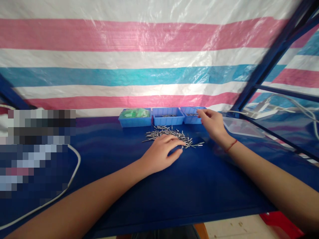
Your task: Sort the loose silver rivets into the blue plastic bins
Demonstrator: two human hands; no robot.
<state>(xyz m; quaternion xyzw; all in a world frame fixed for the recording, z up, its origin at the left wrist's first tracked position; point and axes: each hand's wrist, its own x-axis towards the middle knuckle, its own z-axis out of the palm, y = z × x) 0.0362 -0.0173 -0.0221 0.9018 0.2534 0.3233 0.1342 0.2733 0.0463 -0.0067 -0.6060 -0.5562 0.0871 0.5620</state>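
Silver metal pins, seemingly rivets [159, 132], lie in a loose pile on the blue table [174, 196]. My left hand [164, 152] rests palm down on the pile's near edge, thumb and fingers apart. My right hand [211, 123] is raised at the right blue bin [194, 119], its thumb and forefinger pinched on a thin metal pin. Some pins lie in that bin and in the middle blue bin [168, 120]. The left blue bin [136, 122] holds green and clear plastic packets.
A clear plastic lid or tray [243, 127] lies right of the bins. A white cable [78, 159] curves over the table at left. Blue metal frame bars [269, 56] rise at right, with a white power strip [260, 111] behind. Striped sheeting hangs at the back.
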